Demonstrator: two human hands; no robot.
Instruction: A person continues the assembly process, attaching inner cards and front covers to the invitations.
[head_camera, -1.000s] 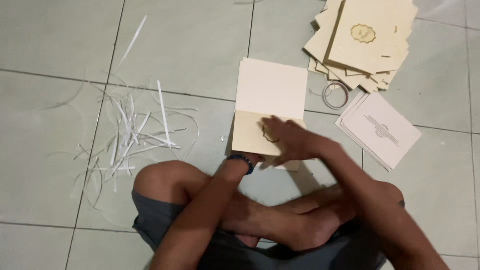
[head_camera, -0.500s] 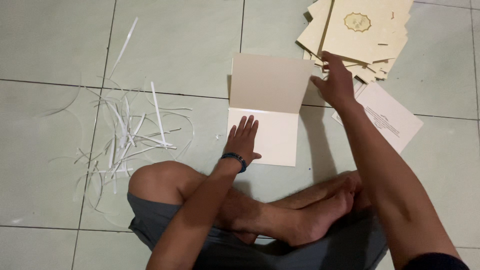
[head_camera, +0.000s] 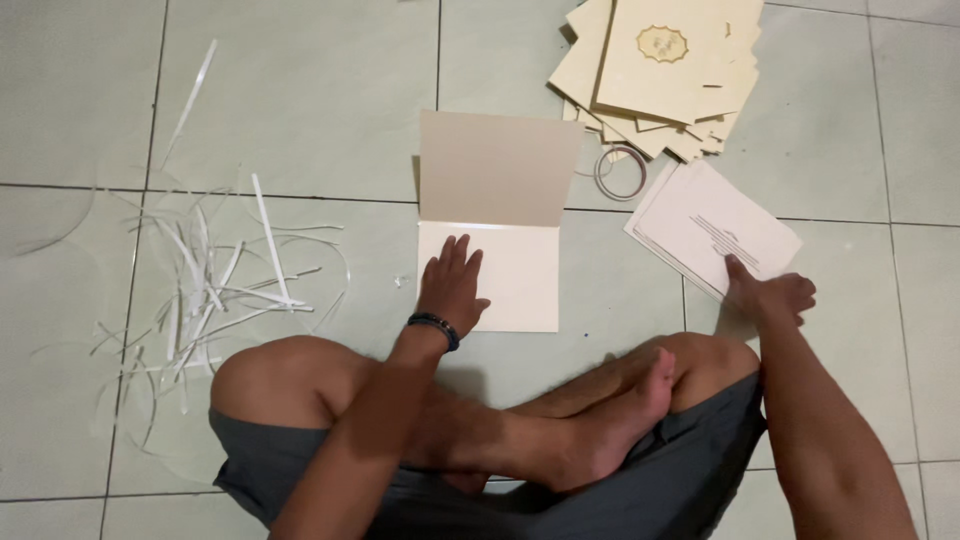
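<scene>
Left hand (head_camera: 452, 290): open, palm flat, fingers spread on the lower-left corner of the open card.
Right hand (head_camera: 768, 297): fingers curled, one fingertip pressing the near edge of the white sheets at 3 o'clock; nothing lifted, grip not certain.
Open card (head_camera: 495, 228): cream folder lying unfolded on the floor at 12 o'clock from the crossed legs; upper flap tan and half raised, lower panel pale and bare.
Progress, as judged: 1 card opened and held flat; no insert on its lower panel yet; top sheet only touched.
White sheets (head_camera: 712, 228): small stack of white rectangles, turned askew, a few lines of fine dark print near the middle; at 2 o'clock from the open card, well apart from it.
Card pile (head_camera: 665, 75): fanned heap of closed cream cards at 1 o'clock, top one with a gold oval emblem.
Tape roll (head_camera: 620, 172): clear ring, between pile and sheets, partly under the pile.
Paper strips (head_camera: 205, 285): loose white slivers scattered at 9 o'clock.
Floor (head_camera: 300, 90): pale green tiles.
</scene>
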